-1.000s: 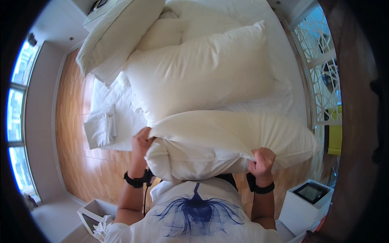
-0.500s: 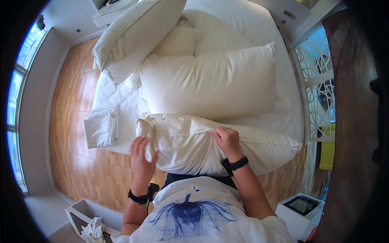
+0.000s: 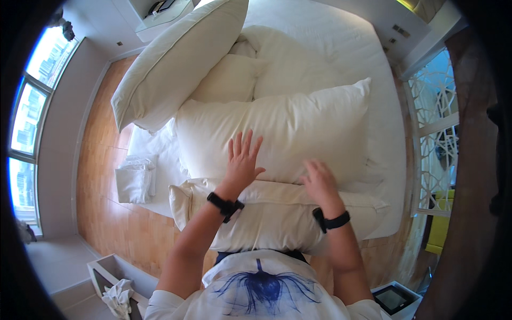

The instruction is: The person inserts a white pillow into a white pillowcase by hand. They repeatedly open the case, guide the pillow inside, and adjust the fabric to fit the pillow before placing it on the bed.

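My left hand (image 3: 243, 161) is stretched out with its fingers spread, over the near side of a large white pillow (image 3: 320, 128). Whether it touches the fabric I cannot tell. Farther right, my right hand (image 3: 320, 183) is over the pillow's lower edge, its fingers a little blurred and apart, with nothing held. Against my body at the bed's front edge lies another white pillow (image 3: 266, 224) in a case with a seam along its top. Both forearms pass above it.
A third white pillow (image 3: 176, 66) leans at the back left, beside a crumpled heap of white bedding (image 3: 288, 58). Folded white linens (image 3: 135, 181) lie at the left corner of the bed (image 3: 341, 24). A patterned white screen (image 3: 434, 133) stands to the right.
Both hands have let go of the near pillow and moved forward over the larger pillow. My left hand moved right as well. The camera view has shifted slightly.
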A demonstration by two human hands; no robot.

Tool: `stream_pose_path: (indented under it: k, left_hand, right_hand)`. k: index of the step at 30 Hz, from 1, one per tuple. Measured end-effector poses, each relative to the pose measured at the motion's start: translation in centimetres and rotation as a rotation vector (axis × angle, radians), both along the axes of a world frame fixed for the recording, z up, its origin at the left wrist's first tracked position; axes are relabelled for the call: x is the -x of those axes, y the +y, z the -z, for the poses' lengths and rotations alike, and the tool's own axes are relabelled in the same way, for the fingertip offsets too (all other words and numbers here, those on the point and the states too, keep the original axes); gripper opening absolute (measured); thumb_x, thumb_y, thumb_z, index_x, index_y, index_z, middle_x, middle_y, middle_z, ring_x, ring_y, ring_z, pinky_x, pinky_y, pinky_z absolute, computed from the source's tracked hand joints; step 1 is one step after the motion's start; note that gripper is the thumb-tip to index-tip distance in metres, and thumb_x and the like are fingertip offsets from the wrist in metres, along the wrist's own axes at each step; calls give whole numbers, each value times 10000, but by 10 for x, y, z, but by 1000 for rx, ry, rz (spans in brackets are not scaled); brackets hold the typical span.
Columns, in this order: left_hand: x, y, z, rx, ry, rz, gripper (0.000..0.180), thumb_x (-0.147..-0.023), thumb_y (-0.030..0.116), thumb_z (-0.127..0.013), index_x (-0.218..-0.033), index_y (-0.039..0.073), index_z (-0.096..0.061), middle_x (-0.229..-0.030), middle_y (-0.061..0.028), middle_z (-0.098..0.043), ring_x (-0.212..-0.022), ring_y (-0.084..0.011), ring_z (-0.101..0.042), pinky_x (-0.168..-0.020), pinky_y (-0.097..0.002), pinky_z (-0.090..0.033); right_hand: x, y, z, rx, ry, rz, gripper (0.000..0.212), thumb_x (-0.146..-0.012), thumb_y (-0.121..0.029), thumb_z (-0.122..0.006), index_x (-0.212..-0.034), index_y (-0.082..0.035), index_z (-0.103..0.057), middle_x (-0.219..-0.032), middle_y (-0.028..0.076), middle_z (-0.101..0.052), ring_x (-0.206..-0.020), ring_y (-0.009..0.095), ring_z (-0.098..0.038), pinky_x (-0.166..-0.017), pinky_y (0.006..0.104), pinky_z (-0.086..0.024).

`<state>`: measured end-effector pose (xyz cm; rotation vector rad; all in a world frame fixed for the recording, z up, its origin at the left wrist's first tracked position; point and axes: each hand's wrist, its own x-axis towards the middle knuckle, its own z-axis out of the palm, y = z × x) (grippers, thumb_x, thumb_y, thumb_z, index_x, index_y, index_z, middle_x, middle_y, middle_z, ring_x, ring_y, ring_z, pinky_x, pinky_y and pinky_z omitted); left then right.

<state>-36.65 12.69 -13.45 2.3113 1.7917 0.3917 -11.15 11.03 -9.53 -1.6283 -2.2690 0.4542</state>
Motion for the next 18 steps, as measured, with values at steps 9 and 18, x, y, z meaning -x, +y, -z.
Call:
stream_pose_path:
  k: [9,18]
  left_hand:
    - [0,67,49,168,62,-224,891,-571,261,-895,-1347,76,-499,-1237,-123,-590,-1178,-313,-559,-1023,-420,-419]
    - [1,60,58,0,118,-129,230,-781,150,-737,-963,88,-611,-952,-86,-648,-972,-304,-620,-842,-430,-474]
  right_hand:
    - [-4,155,35,-333,-143,-71,814,-686,-270,-850,-1390,-82,-487,-1360,178,-510,-1272,346,-469,-1083,487,-346]
    - [29,175,106,-99,-157,-89,294,-742,-251,-758,-926,-56,-637,-886,120,-664,-922,298,-621,-873,414,-471]
